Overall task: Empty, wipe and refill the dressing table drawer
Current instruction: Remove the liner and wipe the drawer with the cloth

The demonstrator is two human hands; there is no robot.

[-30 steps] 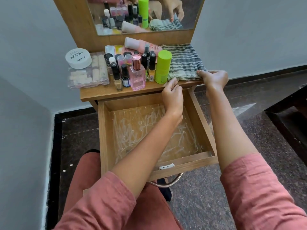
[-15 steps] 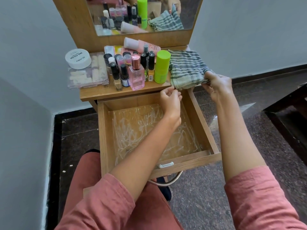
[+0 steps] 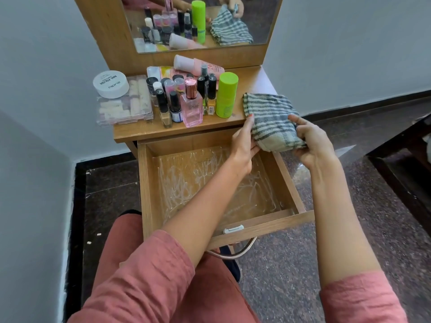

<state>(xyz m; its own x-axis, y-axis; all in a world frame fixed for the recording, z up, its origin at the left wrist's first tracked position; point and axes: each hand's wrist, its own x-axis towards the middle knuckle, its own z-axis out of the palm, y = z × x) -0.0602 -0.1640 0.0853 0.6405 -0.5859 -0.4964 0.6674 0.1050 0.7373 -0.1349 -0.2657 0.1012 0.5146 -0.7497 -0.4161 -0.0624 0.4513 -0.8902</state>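
The folded striped cloth (image 3: 271, 120) hangs over the back right corner of the open drawer (image 3: 149, 183), half off the surface (image 3: 144, 134). Both hands grasp it: left hand (image 3: 245, 143) fingers at its left edge, right hand (image 3: 312, 141) pinching its right end. The drawer's crinkled clear liner (image 3: 198, 183) lies below and left of the cloth, nearer the left hand.

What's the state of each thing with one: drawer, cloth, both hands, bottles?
drawer: pulled open, emptied, only clear liner inside
striped cloth: folded, held at tabletop edge
left hand: gripping cloth
right hand: gripping cloth
green bottle: upright, capped
pink perfume bottle: upright, capped
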